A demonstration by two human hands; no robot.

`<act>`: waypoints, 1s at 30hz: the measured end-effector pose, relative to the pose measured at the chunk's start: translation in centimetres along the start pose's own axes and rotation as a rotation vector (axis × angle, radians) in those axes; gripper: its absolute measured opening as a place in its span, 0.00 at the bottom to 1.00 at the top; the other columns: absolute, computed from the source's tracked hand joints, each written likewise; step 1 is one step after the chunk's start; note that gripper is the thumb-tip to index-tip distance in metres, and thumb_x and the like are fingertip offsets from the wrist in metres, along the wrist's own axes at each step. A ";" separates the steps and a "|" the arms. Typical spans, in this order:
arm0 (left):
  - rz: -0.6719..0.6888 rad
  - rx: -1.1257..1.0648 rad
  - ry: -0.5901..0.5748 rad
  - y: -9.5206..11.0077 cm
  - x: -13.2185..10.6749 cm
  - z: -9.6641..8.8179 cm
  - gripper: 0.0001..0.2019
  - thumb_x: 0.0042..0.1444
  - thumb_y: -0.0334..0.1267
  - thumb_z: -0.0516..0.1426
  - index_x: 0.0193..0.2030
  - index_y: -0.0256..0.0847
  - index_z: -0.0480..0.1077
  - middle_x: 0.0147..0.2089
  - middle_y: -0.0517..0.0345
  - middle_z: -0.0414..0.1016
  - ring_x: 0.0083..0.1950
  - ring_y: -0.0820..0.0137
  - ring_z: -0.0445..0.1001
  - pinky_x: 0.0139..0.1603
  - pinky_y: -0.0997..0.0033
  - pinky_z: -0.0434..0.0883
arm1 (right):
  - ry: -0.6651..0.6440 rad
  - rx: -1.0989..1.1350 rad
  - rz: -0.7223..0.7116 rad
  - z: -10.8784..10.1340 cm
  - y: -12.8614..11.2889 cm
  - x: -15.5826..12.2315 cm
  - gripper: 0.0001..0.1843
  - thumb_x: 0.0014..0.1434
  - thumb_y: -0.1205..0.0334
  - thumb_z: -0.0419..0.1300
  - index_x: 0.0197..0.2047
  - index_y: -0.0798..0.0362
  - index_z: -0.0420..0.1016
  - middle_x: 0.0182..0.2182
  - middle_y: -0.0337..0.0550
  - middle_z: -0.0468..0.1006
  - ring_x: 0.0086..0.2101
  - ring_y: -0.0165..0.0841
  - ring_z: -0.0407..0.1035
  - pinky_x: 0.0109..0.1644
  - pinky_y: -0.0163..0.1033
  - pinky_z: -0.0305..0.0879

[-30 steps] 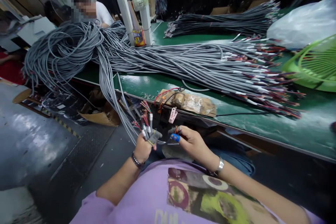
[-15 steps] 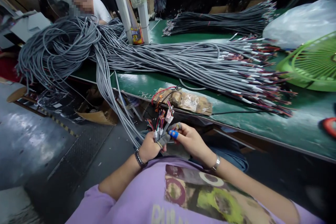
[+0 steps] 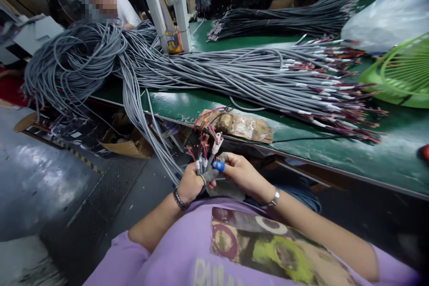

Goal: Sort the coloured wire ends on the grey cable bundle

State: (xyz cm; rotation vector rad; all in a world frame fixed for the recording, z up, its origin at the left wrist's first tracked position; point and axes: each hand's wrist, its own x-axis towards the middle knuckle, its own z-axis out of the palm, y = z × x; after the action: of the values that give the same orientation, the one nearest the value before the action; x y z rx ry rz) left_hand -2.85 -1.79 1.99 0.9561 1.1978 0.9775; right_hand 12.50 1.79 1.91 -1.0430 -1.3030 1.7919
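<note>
My left hand [image 3: 193,183] is closed around several grey cables [image 3: 208,165], whose white-sleeved ends and stripped coloured wires [image 3: 205,139] point up and away from me. A grey cover sits on its thumb. Beside it, my right hand [image 3: 236,170] pinches at the right side of this bunch, with a blue wrap on the thumb and a greyish cover on a finger. What lies between its fingertips is too small to make out. From the left hand the cables run up to the left, joining the large grey cable bundle [image 3: 201,69] on the green bench.
A cardboard piece with tape [image 3: 243,126] lies at the bench's [image 3: 167,103] front edge. Farther back are a dark cable bundle [image 3: 278,22], a white plastic bag [image 3: 385,18] and a green fan [image 3: 405,73]. A person [image 3: 125,11] sits behind the coil at far left.
The right hand has shifted slightly left and down against the bunch. The left hand keeps its hold on the cables. The whole view has tilted a little.
</note>
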 end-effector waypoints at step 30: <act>0.098 -0.031 0.075 -0.8 0.1 -0.4 0.19 0.48 0.49 0.63 0.19 0.36 0.70 0.17 0.58 0.70 0.18 0.76 0.66 0.21 0.77 0.65 | 0.072 0.035 -0.039 1.1 0.3 -0.1 0.19 0.48 0.46 0.65 0.26 0.53 0.66 0.18 0.34 0.68 0.20 0.25 0.58 0.24 0.33 0.53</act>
State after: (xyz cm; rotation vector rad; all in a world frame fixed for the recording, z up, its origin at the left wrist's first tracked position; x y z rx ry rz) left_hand -3.17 -1.92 1.13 0.9685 1.2041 1.1152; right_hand 11.56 1.20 1.88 -1.0458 -1.2359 1.7264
